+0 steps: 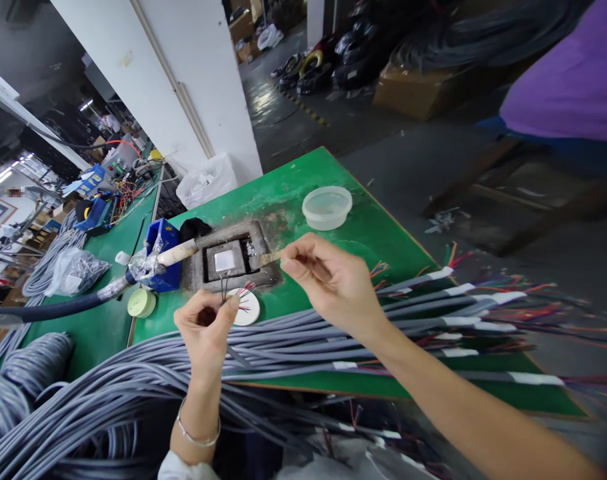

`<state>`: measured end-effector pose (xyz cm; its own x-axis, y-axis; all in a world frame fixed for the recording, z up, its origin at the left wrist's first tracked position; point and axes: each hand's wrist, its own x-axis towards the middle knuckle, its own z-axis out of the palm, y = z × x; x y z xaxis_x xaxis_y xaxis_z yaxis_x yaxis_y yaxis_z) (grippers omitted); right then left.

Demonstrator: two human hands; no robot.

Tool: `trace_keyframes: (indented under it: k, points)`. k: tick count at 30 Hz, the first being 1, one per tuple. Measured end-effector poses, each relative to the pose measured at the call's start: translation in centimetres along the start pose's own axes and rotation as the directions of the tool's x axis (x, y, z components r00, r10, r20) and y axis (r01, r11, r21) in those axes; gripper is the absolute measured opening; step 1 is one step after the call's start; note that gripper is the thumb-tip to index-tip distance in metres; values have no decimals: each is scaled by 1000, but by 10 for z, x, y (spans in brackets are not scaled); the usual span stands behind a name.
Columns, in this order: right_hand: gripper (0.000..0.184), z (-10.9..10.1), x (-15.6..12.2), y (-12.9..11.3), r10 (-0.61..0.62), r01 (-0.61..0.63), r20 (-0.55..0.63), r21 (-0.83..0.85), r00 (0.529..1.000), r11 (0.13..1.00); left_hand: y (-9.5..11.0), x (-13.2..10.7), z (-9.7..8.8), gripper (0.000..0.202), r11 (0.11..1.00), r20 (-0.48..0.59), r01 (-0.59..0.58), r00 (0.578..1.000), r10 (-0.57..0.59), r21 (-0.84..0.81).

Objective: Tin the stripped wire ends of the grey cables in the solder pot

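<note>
My left hand (206, 327) is closed in a pinch on the stripped end of a grey cable (236, 353), its thin coloured wires (241, 293) fanned out just above my fingers. My right hand (328, 277) is closed on a small wooden stick (269, 257), whose tip reaches over the edge of the solder pot (226, 260), a square grey well set in the green table (293, 193). A round white tin (251, 310) lies right behind my left hand.
Many grey cables (108, 393) with taped, coloured-wire ends (463, 313) cross the table front. A clear plastic tub (327, 207), a blue box (163, 257), a thick insulated hose (58, 307) and a green-lidded tin (141, 303) stand nearby. A person in purple (568, 80) sits at the right.
</note>
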<state>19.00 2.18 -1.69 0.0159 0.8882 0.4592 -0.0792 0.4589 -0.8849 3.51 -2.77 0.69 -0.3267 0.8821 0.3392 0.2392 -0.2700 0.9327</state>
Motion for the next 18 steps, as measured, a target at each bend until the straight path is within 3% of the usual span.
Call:
trace_keyframes:
  k: [3, 8, 14, 18]
  points:
    - [14, 2, 0, 0, 30, -33, 57, 62, 998, 998, -1, 1, -2, 24, 1000, -5, -13, 1000, 13, 1]
    - [14, 12, -5, 0, 71, -120, 327, 130, 942, 984, -3, 3, -1, 17, 998, 52, 26, 998, -24, -55]
    - [21, 20, -7, 3, 125, -182, 358, 129, 925, 975, -1, 0, 3, 23, 977, 164, 159, 977, -135, -142]
    - [13, 15, -5, 0, 101, -141, 341, 97, 935, 985, 1, -2, 1, 24, 989, 92, 115, 990, -107, -89]
